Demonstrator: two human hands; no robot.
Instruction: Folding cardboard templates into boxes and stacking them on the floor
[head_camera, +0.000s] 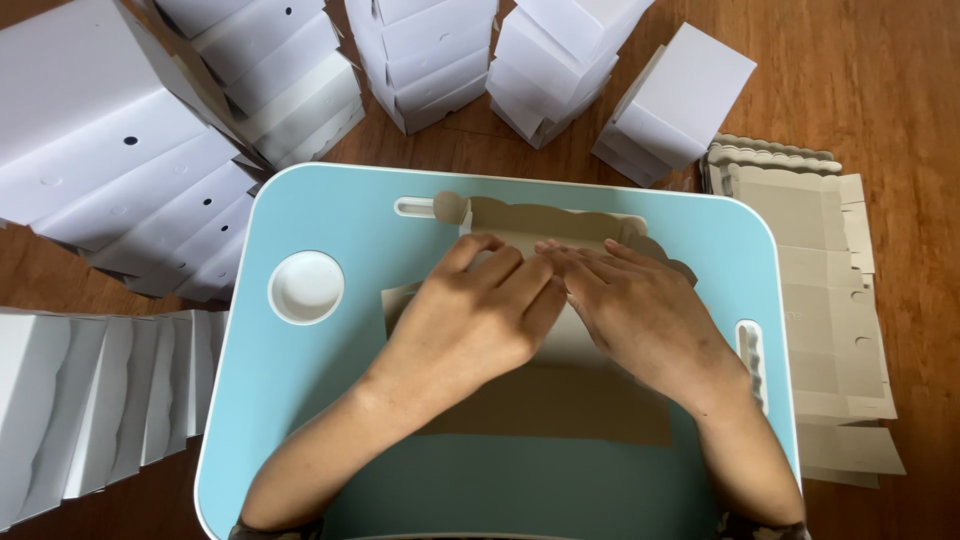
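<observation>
Blank: one flat cardboard piece lies on the tray, right of its round cup well, so you can crease it on a firm surface. Your left hand and right hand press flat on it, fingers extended, gripping nothing. Off the tray's right edge sits one stack of blanks; beyond the far edge, four stacks of folded boxes.

- Left hand, right hand: both showing bare, no rings or watch.
- Forearms running uncovered.
- Dark patterned sleeve edges peeking in at 6 o'clock.
</observation>
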